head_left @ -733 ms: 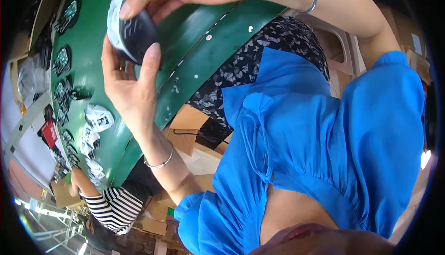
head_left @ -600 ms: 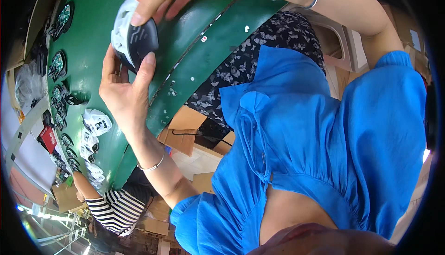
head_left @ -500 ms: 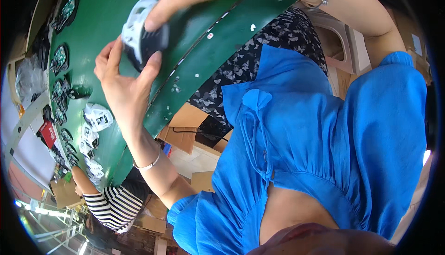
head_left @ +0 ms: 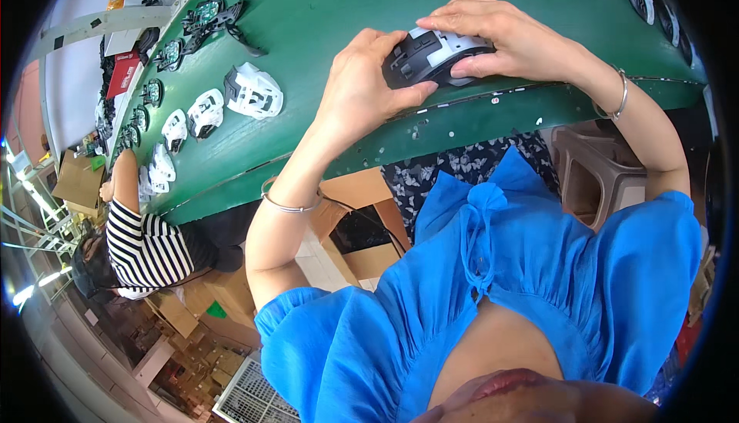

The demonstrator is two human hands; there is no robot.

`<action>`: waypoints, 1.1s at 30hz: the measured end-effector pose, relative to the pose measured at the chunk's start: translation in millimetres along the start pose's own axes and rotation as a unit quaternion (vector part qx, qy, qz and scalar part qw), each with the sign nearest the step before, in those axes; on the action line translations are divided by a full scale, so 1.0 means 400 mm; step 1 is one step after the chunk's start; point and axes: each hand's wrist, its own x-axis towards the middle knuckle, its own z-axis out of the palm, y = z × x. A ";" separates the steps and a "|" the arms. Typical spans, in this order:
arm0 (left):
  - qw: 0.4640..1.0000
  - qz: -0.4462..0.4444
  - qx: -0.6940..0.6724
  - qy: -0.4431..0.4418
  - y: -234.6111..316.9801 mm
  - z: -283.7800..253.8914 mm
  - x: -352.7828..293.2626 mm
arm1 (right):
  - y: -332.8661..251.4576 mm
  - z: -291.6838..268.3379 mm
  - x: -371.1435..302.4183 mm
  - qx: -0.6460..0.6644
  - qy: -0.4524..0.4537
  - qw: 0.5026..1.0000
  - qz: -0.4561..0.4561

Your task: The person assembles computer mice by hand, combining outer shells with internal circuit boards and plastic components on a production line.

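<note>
At green smooth-topped bench: curved black-and-white plastic shell, clasped between left hand and right hand; presumably light, stiff, slick; best gripped at ends.

At one o'clock, the mouse looks like smooth plastic, the table glossy. The bracelets are shiny metal, the top creased cloth, the nine-o'clock box matt cardboard.

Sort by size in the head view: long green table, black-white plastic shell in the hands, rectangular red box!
1. Long green table
2. Black-white plastic shell, partly hidden
3. Rectangular red box
</note>
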 end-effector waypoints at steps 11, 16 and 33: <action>0.970 -0.075 -0.212 -0.089 -0.063 -0.037 0.063 | 0.015 -0.039 0.033 0.064 -0.043 0.992 0.104; 0.955 -0.081 -0.284 -0.023 -0.057 -0.013 0.026 | 0.002 -0.026 -0.031 0.228 0.008 0.964 0.139; 0.920 -0.010 0.287 0.266 -0.211 -0.169 -0.247 | 0.073 -0.094 0.025 -0.356 0.351 0.866 0.025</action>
